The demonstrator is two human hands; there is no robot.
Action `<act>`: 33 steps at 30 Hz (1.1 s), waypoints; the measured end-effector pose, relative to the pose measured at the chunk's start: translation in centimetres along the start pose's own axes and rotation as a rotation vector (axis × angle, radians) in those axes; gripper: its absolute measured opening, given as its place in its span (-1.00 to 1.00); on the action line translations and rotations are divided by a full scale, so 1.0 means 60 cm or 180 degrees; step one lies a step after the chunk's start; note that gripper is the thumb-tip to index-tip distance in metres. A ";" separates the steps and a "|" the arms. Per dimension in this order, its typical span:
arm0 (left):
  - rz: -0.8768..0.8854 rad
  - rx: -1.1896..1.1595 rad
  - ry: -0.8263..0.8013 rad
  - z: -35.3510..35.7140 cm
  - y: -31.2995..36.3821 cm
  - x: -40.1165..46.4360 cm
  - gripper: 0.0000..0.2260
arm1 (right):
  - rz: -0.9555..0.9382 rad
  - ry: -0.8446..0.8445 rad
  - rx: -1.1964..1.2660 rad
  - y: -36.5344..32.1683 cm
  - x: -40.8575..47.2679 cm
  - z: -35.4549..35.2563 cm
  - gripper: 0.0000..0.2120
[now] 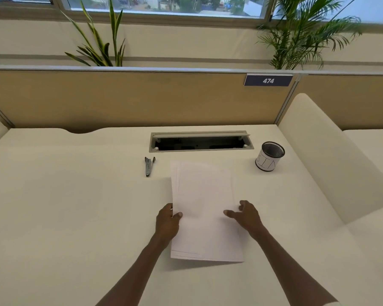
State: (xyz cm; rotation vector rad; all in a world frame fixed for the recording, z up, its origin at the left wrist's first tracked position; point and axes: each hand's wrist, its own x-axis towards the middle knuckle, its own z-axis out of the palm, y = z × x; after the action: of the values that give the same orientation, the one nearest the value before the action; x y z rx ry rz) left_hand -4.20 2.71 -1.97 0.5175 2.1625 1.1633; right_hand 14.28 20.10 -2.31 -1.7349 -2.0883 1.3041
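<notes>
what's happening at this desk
A person is handling a small stack of white paper over the desk. The left hand pinches its left edge; the right hand is at the right edge, thumb over the top sheet, grip unclear. The sheets are slightly fanned. A stapler lies untouched just left of them, a mesh cup to the right.

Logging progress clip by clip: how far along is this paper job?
Done: the paper sheets are gathered in one stack, though fanned unevenly at the far end. In hand: the left hand pinches the left edge, near end lifted off the desk; the right hand is at the right edge. Left: squaring up and, probably, stapling; the stapler lies untouched.
</notes>
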 end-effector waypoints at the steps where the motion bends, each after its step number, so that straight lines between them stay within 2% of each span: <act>1: 0.0047 -0.0014 0.0016 -0.008 0.002 0.000 -0.90 | 0.0047 -0.0110 0.0332 -0.007 0.001 -0.005 -0.21; 4: 0.0207 -0.0045 0.0011 -0.027 0.014 0.007 -0.90 | -0.0024 -0.0797 0.1355 -0.032 -0.002 -0.023 -0.51; 6: 0.0266 -0.0113 0.0057 -0.036 0.024 0.012 -0.91 | -0.0146 -0.1012 0.1764 -0.049 -0.002 -0.026 -0.61; 9: 0.0377 -0.0086 0.0170 -0.040 0.045 0.017 -0.98 | -0.0301 -0.0616 0.2167 -0.082 -0.005 -0.023 -0.69; 12: 0.0547 0.0047 0.0400 -0.035 0.073 0.022 -0.91 | -0.0609 -0.0236 0.2169 -0.124 -0.008 -0.029 -0.77; 16: 0.0891 -0.0096 0.0764 -0.026 0.110 0.022 -0.96 | -0.1017 0.0196 0.2177 -0.173 -0.013 -0.045 -0.75; 19: 0.1083 -0.0318 0.0943 -0.022 0.137 0.016 -0.85 | -0.1154 0.0418 0.2274 -0.190 -0.010 -0.062 -0.74; 23: 0.1223 -0.0413 0.1009 -0.016 0.141 0.015 -0.84 | -0.1099 0.0376 0.2349 -0.182 -0.007 -0.072 -0.78; 25: 0.1141 -0.0498 0.0954 -0.014 0.143 0.012 -0.75 | -0.1016 0.0304 0.2391 -0.171 -0.005 -0.071 -0.80; 30: 0.1134 -0.0493 0.0947 -0.009 0.158 0.010 -0.61 | -0.1005 0.0234 0.2227 -0.163 -0.002 -0.066 -0.66; 33: 0.1102 -0.0516 0.0968 -0.008 0.166 0.015 -0.60 | -0.1045 0.0190 0.2294 -0.169 0.002 -0.066 -0.70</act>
State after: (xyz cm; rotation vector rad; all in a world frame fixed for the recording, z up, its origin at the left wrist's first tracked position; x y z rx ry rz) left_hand -4.71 8.27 6.36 0.6997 2.2597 1.6847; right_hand 9.08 22.64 6.90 -1.0598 -1.4928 1.5903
